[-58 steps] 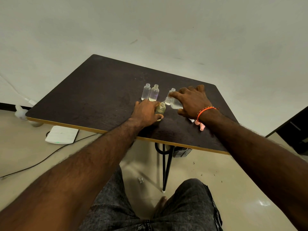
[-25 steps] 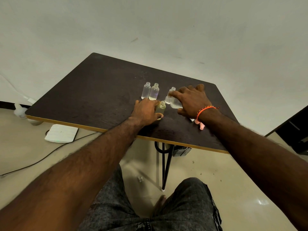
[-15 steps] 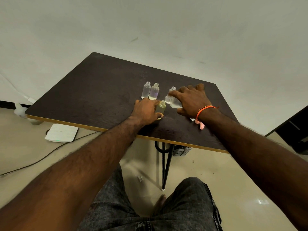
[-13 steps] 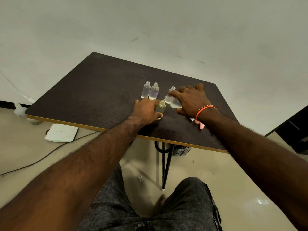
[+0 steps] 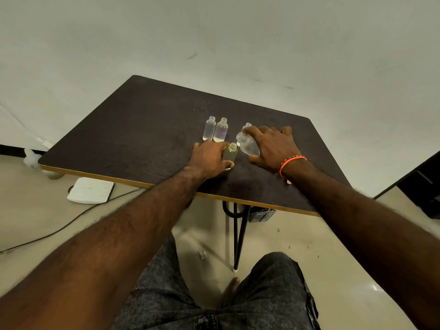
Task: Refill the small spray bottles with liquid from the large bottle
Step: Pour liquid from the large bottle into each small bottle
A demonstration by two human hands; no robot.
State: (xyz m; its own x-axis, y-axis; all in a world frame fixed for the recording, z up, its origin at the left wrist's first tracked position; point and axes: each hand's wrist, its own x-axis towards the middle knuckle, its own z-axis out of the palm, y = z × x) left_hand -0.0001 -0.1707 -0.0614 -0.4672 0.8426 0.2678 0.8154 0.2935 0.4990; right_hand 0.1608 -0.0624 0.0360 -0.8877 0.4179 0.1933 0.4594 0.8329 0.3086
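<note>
On the dark table [image 5: 133,129] my left hand [image 5: 208,159] grips a small uncapped bottle [image 5: 230,152] with yellowish liquid, standing upright. My right hand [image 5: 271,148] holds the large clear bottle [image 5: 247,145], tilted so that its open mouth points left, just above the small bottle's neck. Two more small uncapped clear bottles [image 5: 209,128] [image 5: 221,130] stand side by side behind my left hand. A further small bottle [image 5: 247,125] peeks out behind my right fingers, mostly hidden.
A pink object [image 5: 288,181] lies on the table under my right wrist. On the floor to the left sit a white box [image 5: 90,190] with a cable and a white bottle [image 5: 32,158]. Dark furniture [image 5: 421,184] stands at the right edge.
My right hand has tipped the large bottle a little further over the small bottle. My left hand and the other bottles have stayed in place.
</note>
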